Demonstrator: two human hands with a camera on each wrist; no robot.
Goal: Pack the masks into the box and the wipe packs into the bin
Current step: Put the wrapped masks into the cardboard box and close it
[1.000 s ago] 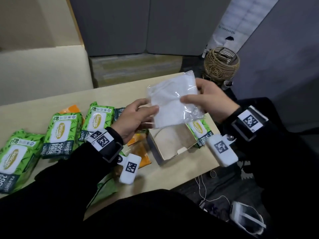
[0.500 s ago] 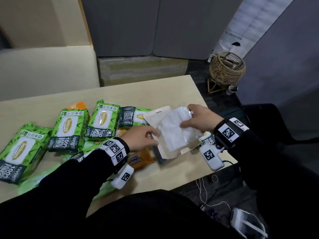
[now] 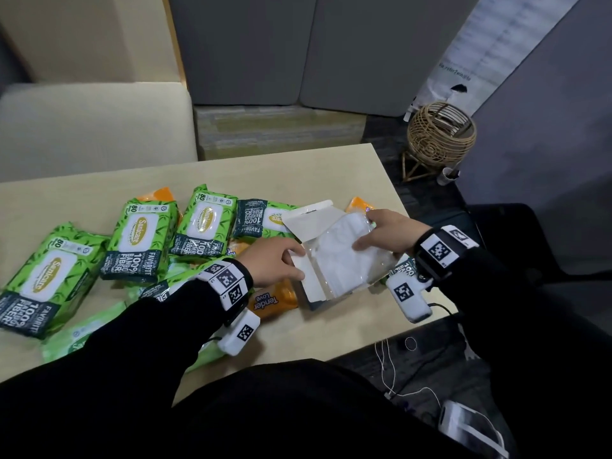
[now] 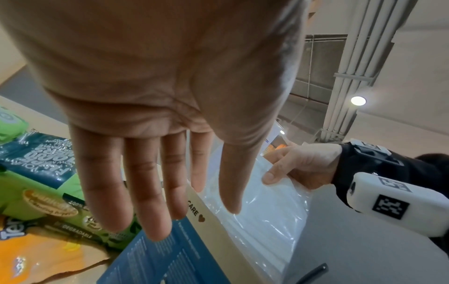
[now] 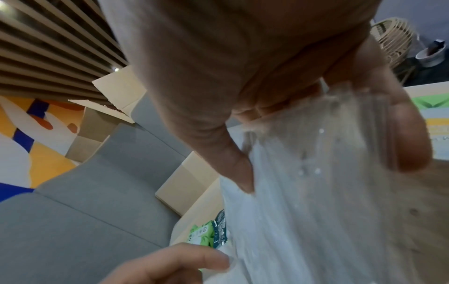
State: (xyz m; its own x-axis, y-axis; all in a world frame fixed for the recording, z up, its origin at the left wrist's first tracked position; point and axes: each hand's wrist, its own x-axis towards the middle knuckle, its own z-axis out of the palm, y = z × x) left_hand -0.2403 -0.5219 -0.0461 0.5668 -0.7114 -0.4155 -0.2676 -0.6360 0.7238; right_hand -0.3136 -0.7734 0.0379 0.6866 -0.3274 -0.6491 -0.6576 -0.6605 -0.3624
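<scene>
A clear plastic pack of white masks lies in the open cardboard box near the table's right edge. My right hand pinches the pack's far right edge, thumb under and fingers on top. My left hand rests at the box's left wall with straight fingers, thumb over the plastic inside. Several green wipe packs and an orange wipe pack lie to the left of the box. I see no bin.
A wicker basket on a stand is on the floor beyond the table's right corner. Cables hang below the table's front edge. Cream cushions sit behind the table.
The mask pack came down from mid-air into the box with my right hand still holding it. My left hand left the pack and went to the box's left wall.
</scene>
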